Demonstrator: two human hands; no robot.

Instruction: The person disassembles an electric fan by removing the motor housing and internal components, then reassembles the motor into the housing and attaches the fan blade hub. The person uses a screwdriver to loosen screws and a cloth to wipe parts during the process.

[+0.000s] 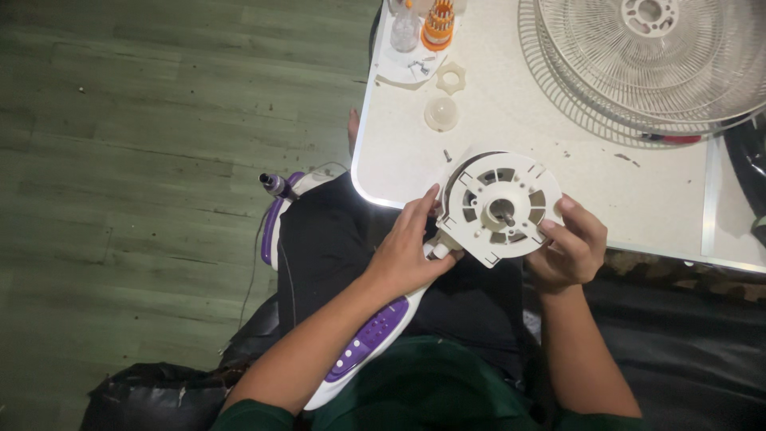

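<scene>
A round white fan motor housing (498, 207) with a dark shaft in its middle rests tilted at the near edge of the white table (511, 120). My left hand (408, 249) grips its left side and the white neck below it. My right hand (568, 249) holds its right rim, thumb on the front face. A white and purple fan stand (369, 339) runs from the housing down across my lap.
White wire fan grilles (638, 64) lie stacked at the table's back right. A clear dome cap (441, 113), a white plastic nut (451, 77), an orange screwdriver-bit holder (438, 25), a small bottle (404, 28) and loose screws (418, 67) sit at the back left. Green wooden floor (159, 120) lies left.
</scene>
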